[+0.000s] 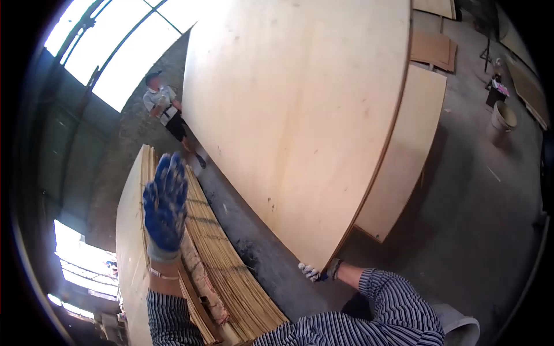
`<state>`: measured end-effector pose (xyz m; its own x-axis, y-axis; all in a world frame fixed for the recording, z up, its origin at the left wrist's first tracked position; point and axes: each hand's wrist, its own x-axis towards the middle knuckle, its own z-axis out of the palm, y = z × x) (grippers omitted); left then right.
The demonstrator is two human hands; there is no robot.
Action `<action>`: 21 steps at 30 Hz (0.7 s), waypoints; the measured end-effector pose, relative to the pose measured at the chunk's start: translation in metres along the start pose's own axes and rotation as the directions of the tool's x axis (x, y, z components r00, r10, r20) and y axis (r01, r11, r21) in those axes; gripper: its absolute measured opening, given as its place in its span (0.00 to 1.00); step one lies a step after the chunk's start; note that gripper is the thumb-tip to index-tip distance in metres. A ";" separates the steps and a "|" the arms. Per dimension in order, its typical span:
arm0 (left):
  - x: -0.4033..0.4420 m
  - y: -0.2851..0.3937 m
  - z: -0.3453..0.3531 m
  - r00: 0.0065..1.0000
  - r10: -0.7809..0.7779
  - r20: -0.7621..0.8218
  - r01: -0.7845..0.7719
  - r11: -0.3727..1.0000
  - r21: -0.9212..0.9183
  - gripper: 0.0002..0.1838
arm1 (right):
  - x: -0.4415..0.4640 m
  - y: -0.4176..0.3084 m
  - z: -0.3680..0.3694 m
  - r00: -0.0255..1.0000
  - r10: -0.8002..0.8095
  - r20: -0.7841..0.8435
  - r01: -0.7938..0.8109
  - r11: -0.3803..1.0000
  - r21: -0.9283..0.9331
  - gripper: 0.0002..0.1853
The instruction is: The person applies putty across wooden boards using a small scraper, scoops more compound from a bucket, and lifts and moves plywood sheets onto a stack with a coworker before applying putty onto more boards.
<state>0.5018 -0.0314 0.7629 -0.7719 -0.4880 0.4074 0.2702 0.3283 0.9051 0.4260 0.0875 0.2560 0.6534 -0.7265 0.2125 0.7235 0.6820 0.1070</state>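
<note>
A large pale plywood sheet (pixel 288 115) fills the middle of the view, tilted, with one corner pointing down toward me. At that corner my right hand (pixel 314 273), in a white and blue glove, has its fingers wrapped over the sheet's edge. My left hand (pixel 166 202), in a blue coated glove, is raised at the left with its fingers stretched out and holds nothing. Behind and below it stands a stack of thin wooden sheets (pixel 225 248), their edges facing up. Part of the right hand is hidden by the sheet and sleeve.
A person (pixel 167 106) stands beyond the sheet's left edge. Another board (pixel 404 155) lies right of the large sheet. At the right are a bucket (pixel 502 118) and a dark box (pixel 495 95) on the grey floor. A pale container (pixel 461 323) is near my right side.
</note>
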 end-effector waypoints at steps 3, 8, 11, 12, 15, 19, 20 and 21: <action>-0.051 -0.005 -0.062 0.988 -0.105 -0.111 0.101 0.994 -0.040 0.32 | -0.017 -0.004 0.030 0.991 -0.103 0.082 0.099 0.994 0.043 0.21; -0.120 -0.043 -0.144 0.967 -0.175 -0.183 0.117 0.950 -0.289 0.31 | -0.065 0.015 -0.010 0.883 -0.280 -0.377 0.255 0.960 -0.116 0.41; -0.134 -0.086 -0.155 0.948 -0.231 -0.218 0.134 0.914 -0.384 0.29 | -0.084 0.024 -0.008 0.731 -0.419 -0.538 0.349 0.908 -0.234 0.41; -0.137 -0.100 -0.150 0.929 -0.284 -0.239 0.169 0.898 -0.407 0.29 | -0.088 0.025 -0.006 0.718 -0.428 -0.549 0.360 0.903 -0.232 0.41; -0.128 -0.142 -0.125 0.844 -0.455 -0.284 0.302 0.841 -0.450 0.24 | -0.101 0.041 0.004 0.526 -0.545 -0.653 0.495 0.820 -0.286 0.41; -0.120 -0.212 -0.118 0.705 -0.680 -0.200 0.629 0.730 -0.268 0.17 | -0.108 0.094 0.020 0.152 -0.733 -0.663 0.664 0.573 -0.480 0.36; -0.109 -0.234 -0.116 0.717 -0.693 -0.076 0.663 0.712 -0.231 0.18 | -0.108 0.113 0.023 0.125 -0.768 -0.629 0.750 0.488 -0.446 0.32; -0.101 -0.248 -0.111 0.702 -0.712 0.025 0.700 0.683 -0.210 0.18 | -0.108 0.133 0.025 0.088 -0.803 -0.590 0.823 0.392 -0.410 0.29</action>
<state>0.5765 -0.1538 0.5105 -0.7485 -0.5562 -0.3611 -0.2350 -0.2867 0.9288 0.4453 0.2588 0.2718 -0.3916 -0.6608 -0.6403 0.9131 -0.3649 -0.1818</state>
